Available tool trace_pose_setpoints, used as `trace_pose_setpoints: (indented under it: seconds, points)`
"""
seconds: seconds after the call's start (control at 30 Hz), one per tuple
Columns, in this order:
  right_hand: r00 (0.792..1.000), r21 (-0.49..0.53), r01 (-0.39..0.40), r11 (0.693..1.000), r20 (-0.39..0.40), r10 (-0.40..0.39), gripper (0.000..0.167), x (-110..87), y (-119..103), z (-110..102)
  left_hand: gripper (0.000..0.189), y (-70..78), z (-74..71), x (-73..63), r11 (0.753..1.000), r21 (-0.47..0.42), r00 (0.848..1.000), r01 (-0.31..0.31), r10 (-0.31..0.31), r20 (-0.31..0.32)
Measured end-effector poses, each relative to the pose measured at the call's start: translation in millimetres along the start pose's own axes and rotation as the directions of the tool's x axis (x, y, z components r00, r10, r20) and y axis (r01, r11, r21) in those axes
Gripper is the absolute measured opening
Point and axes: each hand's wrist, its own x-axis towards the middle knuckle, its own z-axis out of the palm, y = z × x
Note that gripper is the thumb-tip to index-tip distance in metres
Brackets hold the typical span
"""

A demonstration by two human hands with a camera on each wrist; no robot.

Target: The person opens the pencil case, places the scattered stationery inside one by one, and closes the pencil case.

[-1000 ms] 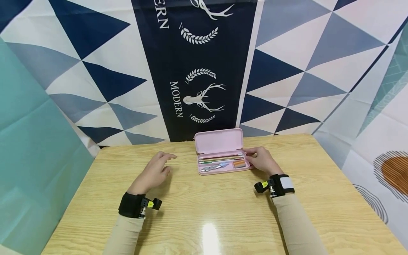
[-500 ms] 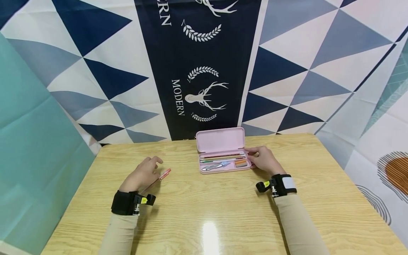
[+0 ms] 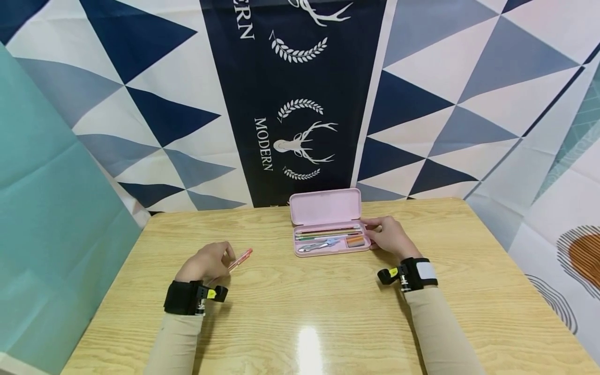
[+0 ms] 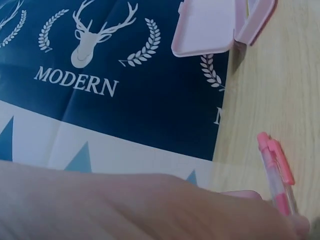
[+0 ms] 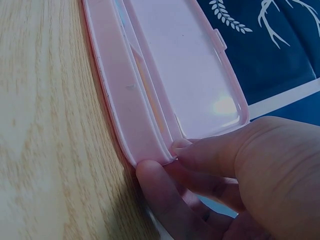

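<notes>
A pink pencil case (image 3: pixel 328 252) stands with its lid up at the back of the wooden table. Inside lie several pencils (image 3: pixel 328 233), a compass (image 3: pixel 320 245) and an orange-and-grey eraser (image 3: pixel 354 241). My right hand (image 3: pixel 388 237) grips the case's right end; in the right wrist view, thumb and fingers (image 5: pixel 161 192) pinch its corner. Further left, my left hand (image 3: pixel 206 262) has curled its fingers over a pink pen (image 3: pixel 241 258) and pinches it. The pen's capped end with clip sticks out in the left wrist view; its other end is hidden by the hand.
The wooden table (image 3: pixel 281 302) extends around both hands. A patterned cloth (image 3: pixel 304 83) hangs right behind the case, and a teal cloth (image 3: pixel 56 224) borders the table on the left.
My left hand has drawn back left and toward me, bringing the pink pen into sight, and its fingers have curled down onto it. The right hand stays at the pencil case.
</notes>
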Motion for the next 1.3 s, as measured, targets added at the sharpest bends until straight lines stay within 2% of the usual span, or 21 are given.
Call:
trace_pose_setpoints:
  seconds: [0.17, 0.3, 0.4, 0.63, 0.9, 1.3]
  points:
    - [1.0, -0.009, 0.005, 1.0, -0.001, -0.005, 0.045, -1.6, -2.9, -1.2, 0.034, -4.6, 4.2, 2.6, 0.999, -0.025, 0.999, 0.029, -0.028, 0.02]
    - [1.0, -0.011, 0.007, 1.0, -0.001, -0.007, 0.045, -3.2, -4.4, -2.2, 0.036, -6.0, 6.2, 3.8, 0.999, -0.034, 0.999, 0.029, -0.029, 0.02]
    - [1.0, -0.01, 0.006, 1.0, 0.0, -0.006, 0.045, -4.3, -3.9, -2.6, 0.038, -5.5, 6.4, 4.2, 0.999, -0.02, 0.999, 0.025, -0.024, 0.021]
    - [1.0, -0.008, 0.0, 1.0, -0.002, 0.0, 0.046, -4.2, -3.4, -2.3, 0.034, -3.6, 7.3, 4.4, 0.998, -0.019, 0.997, 0.065, -0.065, 0.036]
    - [1.0, -0.015, 0.009, 1.0, 0.0, -0.009, 0.045, -3.4, -2.6, -1.4, 0.036, -3.7, 7.4, 3.0, 0.999, 0.015, 0.999, 0.048, -0.048, 0.025]
    - [1.0, -0.01, 0.011, 1.0, -0.001, -0.011, 0.045, -2.1, -1.9, -1.0, 0.036, -1.1, 6.0, 3.7, 1.0, -0.015, 0.999, 0.018, -0.019, -0.036]
